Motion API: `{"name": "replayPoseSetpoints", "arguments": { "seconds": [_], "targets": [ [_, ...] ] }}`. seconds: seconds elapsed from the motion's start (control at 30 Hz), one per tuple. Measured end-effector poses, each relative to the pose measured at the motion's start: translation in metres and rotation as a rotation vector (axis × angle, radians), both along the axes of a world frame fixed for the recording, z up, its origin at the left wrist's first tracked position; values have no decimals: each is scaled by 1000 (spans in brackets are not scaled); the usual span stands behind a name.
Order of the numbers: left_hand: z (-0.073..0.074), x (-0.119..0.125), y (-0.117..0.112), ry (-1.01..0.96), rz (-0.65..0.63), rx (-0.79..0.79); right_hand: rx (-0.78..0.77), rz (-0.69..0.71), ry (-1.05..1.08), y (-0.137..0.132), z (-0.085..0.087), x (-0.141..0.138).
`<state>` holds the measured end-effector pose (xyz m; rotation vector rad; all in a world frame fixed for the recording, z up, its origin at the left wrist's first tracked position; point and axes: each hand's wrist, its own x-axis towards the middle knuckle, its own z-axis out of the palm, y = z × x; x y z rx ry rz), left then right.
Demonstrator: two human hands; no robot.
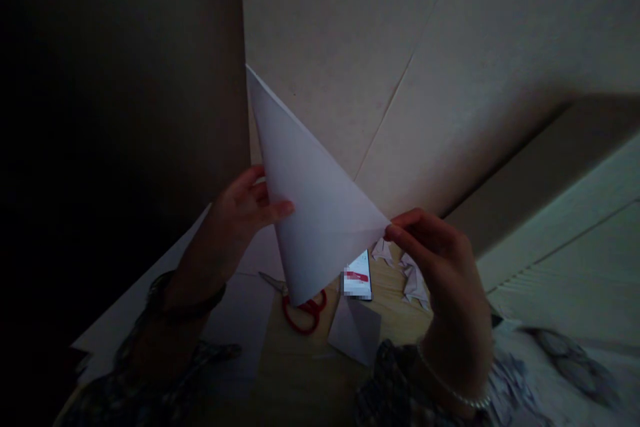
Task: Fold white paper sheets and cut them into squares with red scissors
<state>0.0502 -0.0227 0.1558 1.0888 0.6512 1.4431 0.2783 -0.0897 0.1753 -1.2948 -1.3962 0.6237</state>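
Note:
I hold up a white sheet of paper folded into a triangle in front of me. My left hand grips its left edge, thumb on the front and fingers behind. At the sheet's right corner my right hand pinches it between thumb and forefinger. One point of the triangle sticks up and another points down toward the table.
Below lie red-handled scissors, a phone, a smaller folded paper, small folded paper pieces and white sheets on a wooden table. Pale wall panels rise behind; the left side is dark.

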Motion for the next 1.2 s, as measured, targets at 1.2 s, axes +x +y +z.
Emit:
{"name": "replayPoseSetpoints", "arguments": {
  "seconds": [1.2],
  "targets": [
    [0, -8, 3, 473, -28, -48, -143, 155, -323, 14, -11, -13]
  ]
}}
